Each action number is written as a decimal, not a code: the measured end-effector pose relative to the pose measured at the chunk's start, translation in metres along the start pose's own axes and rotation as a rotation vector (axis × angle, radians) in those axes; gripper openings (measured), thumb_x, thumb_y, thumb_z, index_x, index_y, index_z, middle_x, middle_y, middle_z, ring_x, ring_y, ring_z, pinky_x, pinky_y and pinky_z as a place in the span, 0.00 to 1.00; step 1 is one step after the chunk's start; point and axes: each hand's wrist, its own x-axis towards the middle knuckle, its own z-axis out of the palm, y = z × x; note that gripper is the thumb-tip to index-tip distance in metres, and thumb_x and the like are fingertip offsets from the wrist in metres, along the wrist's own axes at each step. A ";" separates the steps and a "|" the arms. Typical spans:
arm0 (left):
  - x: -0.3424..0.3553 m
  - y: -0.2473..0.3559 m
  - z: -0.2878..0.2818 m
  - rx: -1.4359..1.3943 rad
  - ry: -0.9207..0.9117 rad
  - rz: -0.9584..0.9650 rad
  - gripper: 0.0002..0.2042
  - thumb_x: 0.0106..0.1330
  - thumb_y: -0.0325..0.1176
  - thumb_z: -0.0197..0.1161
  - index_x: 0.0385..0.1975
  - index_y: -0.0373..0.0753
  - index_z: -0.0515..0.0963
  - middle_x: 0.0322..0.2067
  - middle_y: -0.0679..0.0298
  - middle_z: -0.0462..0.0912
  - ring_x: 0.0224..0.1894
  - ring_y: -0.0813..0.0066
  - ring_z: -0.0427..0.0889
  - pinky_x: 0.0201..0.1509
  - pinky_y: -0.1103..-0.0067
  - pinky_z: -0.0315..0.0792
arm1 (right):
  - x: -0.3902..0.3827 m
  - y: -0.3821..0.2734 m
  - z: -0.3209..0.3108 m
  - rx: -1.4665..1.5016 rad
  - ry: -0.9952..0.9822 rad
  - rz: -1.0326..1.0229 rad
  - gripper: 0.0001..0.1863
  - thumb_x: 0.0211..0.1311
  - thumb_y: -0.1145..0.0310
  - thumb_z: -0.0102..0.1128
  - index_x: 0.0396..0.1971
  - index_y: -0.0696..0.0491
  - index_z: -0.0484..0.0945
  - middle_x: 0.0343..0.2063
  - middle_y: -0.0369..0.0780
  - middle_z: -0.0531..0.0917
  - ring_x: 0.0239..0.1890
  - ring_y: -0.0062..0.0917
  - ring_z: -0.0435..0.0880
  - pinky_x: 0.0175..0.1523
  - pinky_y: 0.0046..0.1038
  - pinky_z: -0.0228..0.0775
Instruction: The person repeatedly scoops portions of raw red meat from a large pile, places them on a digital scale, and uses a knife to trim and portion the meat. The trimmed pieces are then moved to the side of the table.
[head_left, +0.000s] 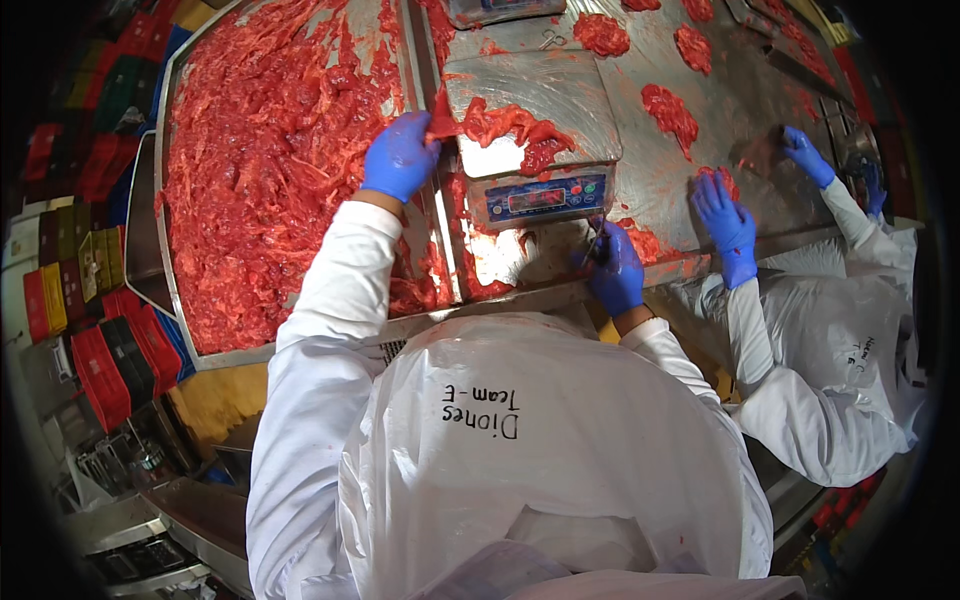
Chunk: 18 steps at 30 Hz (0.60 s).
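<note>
My left hand point(400, 155), in a blue glove, pinches a strip of raw red meat point(443, 116) at the left edge of a digital scale point(592, 103). More meat pieces point(518, 130) lie on the scale's steel pan. Just below the scale's lit front panel point(545, 196) is my gloved right hand point(615, 268). Its fingers are curled around something dark and slim, perhaps a tool handle, which they mostly hide. Left of the scale, a large steel tray point(172, 230) holds a deep heap of raw meat point(280, 170).
Several meat portions point(672, 115) are spread over the steel table point(640, 70) to the right. Small scissors point(551, 39) lie beyond the scale. At right, a co-worker's gloved hands point(726, 225) work at the table. Coloured crates point(100, 370) stand at left.
</note>
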 end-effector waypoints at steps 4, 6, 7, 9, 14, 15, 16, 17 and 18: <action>0.035 0.037 -0.072 -0.346 -0.230 -0.193 0.21 0.64 0.29 0.64 0.58 0.32 0.76 0.49 0.54 0.83 0.39 0.62 0.88 0.41 0.69 0.82 | 0.000 0.001 0.002 0.024 0.009 -0.018 0.39 0.49 0.58 0.83 0.62 0.49 0.75 0.49 0.45 0.84 0.49 0.43 0.85 0.52 0.40 0.78; 0.049 0.064 -0.084 -0.673 -0.153 -0.187 0.22 0.66 0.26 0.62 0.60 0.27 0.73 0.50 0.54 0.84 0.40 0.68 0.88 0.43 0.74 0.84 | -0.001 0.001 0.002 0.032 0.011 -0.017 0.39 0.49 0.59 0.83 0.62 0.49 0.75 0.49 0.45 0.84 0.49 0.43 0.85 0.52 0.40 0.78; 0.052 0.071 -0.085 -0.836 -0.112 -0.183 0.22 0.67 0.25 0.60 0.61 0.24 0.71 0.50 0.54 0.84 0.41 0.71 0.88 0.44 0.76 0.85 | -0.001 0.001 0.002 0.037 0.012 -0.016 0.40 0.49 0.59 0.83 0.63 0.49 0.75 0.49 0.45 0.84 0.49 0.43 0.85 0.51 0.40 0.78; 0.069 0.073 -0.079 -0.772 -0.090 0.037 0.23 0.67 0.25 0.62 0.62 0.25 0.71 0.51 0.54 0.83 0.45 0.70 0.88 0.48 0.76 0.86 | -0.002 0.003 0.004 0.040 -0.005 0.010 0.39 0.49 0.60 0.83 0.63 0.49 0.75 0.49 0.45 0.84 0.48 0.42 0.85 0.51 0.39 0.79; 0.066 0.121 -0.082 -0.860 -0.342 -0.013 0.26 0.64 0.30 0.71 0.62 0.31 0.74 0.57 0.57 0.83 0.53 0.69 0.85 0.55 0.74 0.82 | 0.000 -0.001 -0.003 0.023 -0.020 -0.006 0.37 0.51 0.64 0.81 0.62 0.50 0.75 0.51 0.44 0.84 0.48 0.38 0.86 0.52 0.36 0.79; 0.064 0.107 -0.072 -0.573 -0.195 0.068 0.27 0.63 0.31 0.72 0.62 0.32 0.74 0.56 0.58 0.83 0.52 0.70 0.85 0.55 0.74 0.81 | -0.001 0.005 0.001 0.007 0.007 -0.040 0.35 0.52 0.65 0.80 0.61 0.51 0.75 0.51 0.43 0.84 0.48 0.35 0.86 0.52 0.35 0.80; 0.062 0.077 -0.055 -0.282 -0.052 0.145 0.28 0.62 0.31 0.72 0.63 0.34 0.74 0.56 0.59 0.84 0.51 0.71 0.85 0.56 0.74 0.80 | -0.002 0.010 0.003 -0.007 0.033 -0.070 0.34 0.54 0.66 0.79 0.61 0.51 0.75 0.51 0.42 0.84 0.47 0.33 0.86 0.52 0.34 0.80; 0.060 0.051 -0.047 0.008 0.090 0.222 0.29 0.62 0.32 0.73 0.63 0.35 0.75 0.56 0.60 0.85 0.50 0.72 0.85 0.56 0.74 0.79 | -0.002 0.015 0.005 0.152 0.014 0.015 0.32 0.56 0.68 0.78 0.60 0.52 0.75 0.50 0.41 0.85 0.47 0.31 0.86 0.51 0.33 0.80; 0.056 0.039 -0.053 -0.240 -0.011 0.032 0.28 0.61 0.32 0.73 0.63 0.36 0.76 0.55 0.61 0.85 0.49 0.73 0.85 0.56 0.75 0.78 | -0.003 0.021 0.005 0.313 0.007 0.107 0.30 0.57 0.69 0.77 0.60 0.53 0.75 0.50 0.40 0.85 0.46 0.29 0.86 0.51 0.32 0.80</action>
